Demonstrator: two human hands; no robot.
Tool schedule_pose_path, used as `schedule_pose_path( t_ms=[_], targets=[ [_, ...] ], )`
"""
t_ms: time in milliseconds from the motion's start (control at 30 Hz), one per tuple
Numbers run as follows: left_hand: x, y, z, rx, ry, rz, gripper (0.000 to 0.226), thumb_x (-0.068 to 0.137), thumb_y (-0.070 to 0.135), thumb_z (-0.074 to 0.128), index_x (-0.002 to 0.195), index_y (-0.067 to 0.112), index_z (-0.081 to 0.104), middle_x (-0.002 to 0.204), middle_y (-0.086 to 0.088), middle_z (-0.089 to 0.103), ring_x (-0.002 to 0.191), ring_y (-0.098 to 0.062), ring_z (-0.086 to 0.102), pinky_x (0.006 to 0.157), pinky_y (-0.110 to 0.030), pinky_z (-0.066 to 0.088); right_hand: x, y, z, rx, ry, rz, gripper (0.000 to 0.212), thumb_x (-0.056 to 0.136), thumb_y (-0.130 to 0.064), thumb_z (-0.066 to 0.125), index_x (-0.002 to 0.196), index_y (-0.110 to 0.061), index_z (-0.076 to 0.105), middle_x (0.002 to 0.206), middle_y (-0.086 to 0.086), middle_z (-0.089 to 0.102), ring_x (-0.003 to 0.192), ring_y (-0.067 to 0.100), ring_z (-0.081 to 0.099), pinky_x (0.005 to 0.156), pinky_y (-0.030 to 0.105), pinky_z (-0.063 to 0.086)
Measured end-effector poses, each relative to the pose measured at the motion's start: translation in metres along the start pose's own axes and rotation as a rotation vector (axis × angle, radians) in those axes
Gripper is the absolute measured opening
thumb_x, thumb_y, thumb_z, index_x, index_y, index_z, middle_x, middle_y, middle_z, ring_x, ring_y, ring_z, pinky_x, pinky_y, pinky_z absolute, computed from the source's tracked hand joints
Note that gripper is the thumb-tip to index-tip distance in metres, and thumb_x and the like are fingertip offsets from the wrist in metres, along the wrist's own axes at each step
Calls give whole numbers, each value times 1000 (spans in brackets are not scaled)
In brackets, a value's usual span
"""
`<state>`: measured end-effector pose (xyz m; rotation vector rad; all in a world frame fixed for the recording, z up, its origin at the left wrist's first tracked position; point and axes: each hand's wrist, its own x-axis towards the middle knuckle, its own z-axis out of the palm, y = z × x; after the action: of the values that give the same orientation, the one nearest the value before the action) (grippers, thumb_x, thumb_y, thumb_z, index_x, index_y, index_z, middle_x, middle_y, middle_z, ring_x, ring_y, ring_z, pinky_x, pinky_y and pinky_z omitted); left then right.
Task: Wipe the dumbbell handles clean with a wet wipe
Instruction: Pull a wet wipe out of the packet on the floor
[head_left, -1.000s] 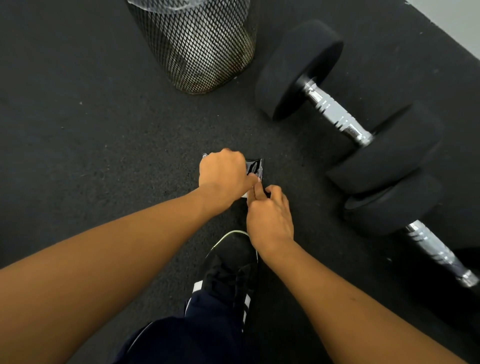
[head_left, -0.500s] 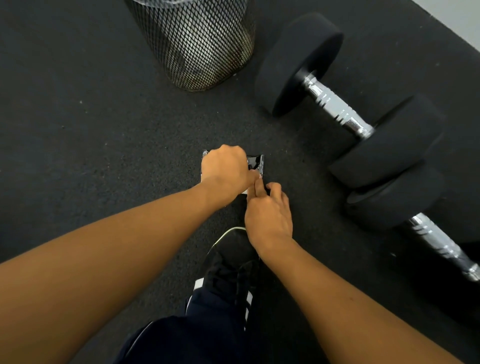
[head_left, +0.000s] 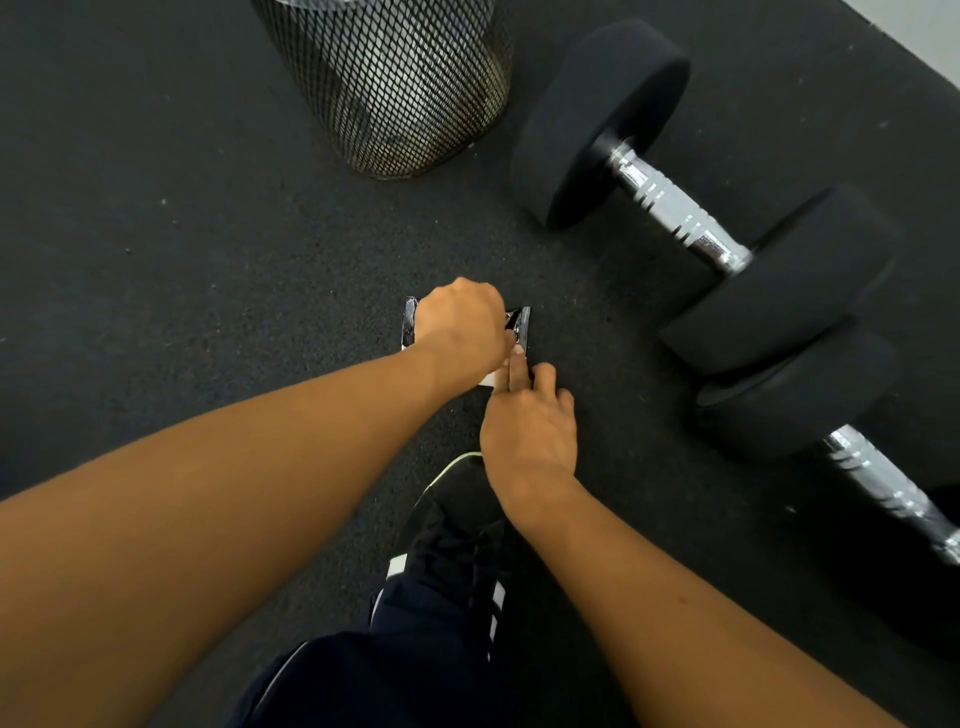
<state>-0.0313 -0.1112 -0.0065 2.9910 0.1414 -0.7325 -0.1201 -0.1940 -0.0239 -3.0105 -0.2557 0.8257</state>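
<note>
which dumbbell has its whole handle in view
The far dumbbell, next to the mesh bin: both black heads and its full chrome handle show. The near dumbbell shows one head, and its handle runs off the right edge.

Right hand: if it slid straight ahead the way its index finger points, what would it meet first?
The right hand points up-frame at the shiny black wipe packet, which its fingertip seems to touch already. Beyond lies bare dark rubber floor; depth is uncertain.

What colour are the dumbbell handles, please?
Shiny silver chrome handles, ringed with grooves, seen in the head view.
</note>
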Motion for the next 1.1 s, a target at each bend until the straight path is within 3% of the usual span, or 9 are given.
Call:
schedule_pose_path(
  t_ms=[133, 300, 400, 533, 733, 800, 867, 967, 1100],
  targets=[
    [-1, 3, -3, -45, -44, -37, 30, 90, 42, 71, 86, 16, 56, 102, -9, 68, 100, -29, 68, 67, -32, 43, -1, -1, 1, -16, 4, 0, 55, 108, -21, 31, 160, -5, 19, 169, 8, 11, 139, 30, 30, 109, 44, 38],
    [-3, 0, -6, -108, -77, -50, 31, 90, 38, 70, 105, 11, 67, 103, -9, 65, 100, -29, 66, 69, -34, 43, -3, 1, 0, -17, -6, -11, 58, 109, -22, 31, 161, -5, 12, 170, 7, 6, 142, 30, 27, 111, 44, 38],
    [-7, -16, -1, -249, -90, -77, 25, 89, 34, 63, 96, 12, 71, 96, -9, 66, 84, -28, 60, 69, -33, 46, -3, 0, 0, -14, -11, -15, 59, 109, -22, 30, 162, -5, 8, 171, 7, 4, 143, 30, 26, 111, 44, 36],
    [-23, -47, 5, -425, -50, -131, 21, 89, 29, 57, 75, 15, 65, 83, -8, 67, 82, -29, 63, 63, -30, 44, -2, -2, 2, -10, 17, -10, 59, 108, -18, 31, 161, -4, 9, 171, 8, 5, 143, 30, 26, 110, 43, 36],
    [-48, -89, 17, -669, 107, -138, 27, 101, 31, 51, 85, 12, 61, 85, 0, 66, 77, -19, 60, 58, -22, 40, 0, -2, 1, 20, 24, -12, 60, 106, -14, 31, 162, -5, 9, 171, 8, 4, 142, 30, 26, 112, 43, 36],
    [-53, -93, 21, -726, 102, -113, 28, 102, 35, 51, 79, 19, 56, 89, 8, 66, 81, -14, 63, 64, -24, 47, 1, 1, 3, 53, 60, -17, 60, 105, -14, 36, 161, -7, 17, 171, 7, 11, 139, 30, 30, 112, 43, 37],
    [-56, -94, 21, -758, 91, -94, 27, 102, 33, 50, 77, 22, 54, 99, 10, 68, 91, -16, 67, 75, -34, 54, 3, 7, 5, 106, 147, -28, 53, 102, -17, 44, 154, -11, 39, 165, 4, 32, 129, 28, 40, 108, 41, 40],
    [-56, -93, 18, -763, 88, -68, 26, 100, 34, 50, 76, 26, 54, 109, 2, 71, 94, -19, 68, 83, -46, 58, 8, 13, 4, 266, 396, -24, 31, 99, -25, 53, 124, -19, 71, 132, -3, 68, 112, 24, 51, 95, 39, 44],
    [-57, -95, 18, -740, 83, -50, 24, 100, 36, 51, 79, 26, 56, 108, -2, 73, 88, -17, 67, 80, -42, 56, 23, 6, -4, 368, 484, -62, 26, 99, -33, 59, 121, -25, 73, 114, -3, 67, 109, 24, 52, 88, 38, 44]
  ],
)
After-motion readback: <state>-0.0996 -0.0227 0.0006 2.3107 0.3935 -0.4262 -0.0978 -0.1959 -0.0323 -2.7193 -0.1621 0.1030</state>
